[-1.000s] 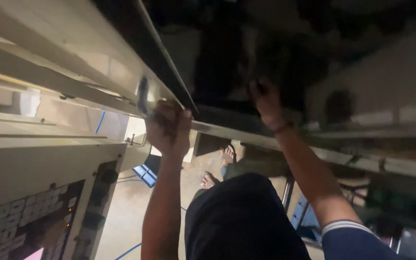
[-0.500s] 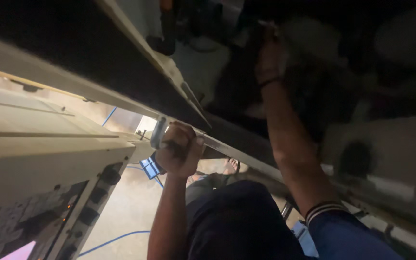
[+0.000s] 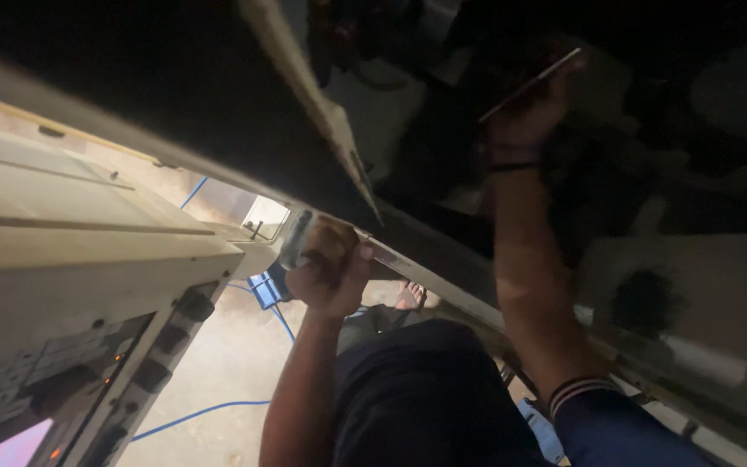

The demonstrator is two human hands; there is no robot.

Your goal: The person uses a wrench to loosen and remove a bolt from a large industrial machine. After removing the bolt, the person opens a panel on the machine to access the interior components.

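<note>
Since the earlier frames, the right hand (image 3: 533, 108) has been raised higher into the dark interior of the machine, and a thin flat strip (image 3: 531, 84) is now seen pinched at its fingertips; the left hand (image 3: 328, 268) has stayed clamped on the frame.

The left hand is closed in a fist around a pale cylindrical handle (image 3: 294, 242) at the edge of the metal frame rail (image 3: 443, 272), which runs diagonally down to the right. The right hand's fingers are pressed together on the strip, well inside the shadowed cavity; what the strip's far end meets cannot be told.

As far as can be judged, the work is midway: the strip has been brought up into the machine, but it is not seen seated or fixed anywhere, so the placing appears still to be done.

The strip's long axis is slanted, its free end pointing up and to the right, its lower end held at the hand. A control panel (image 3: 54, 380) with small lights is seen at the lower left, and a blue cable (image 3: 192, 417) lies on the floor (image 3: 235, 363).
</note>
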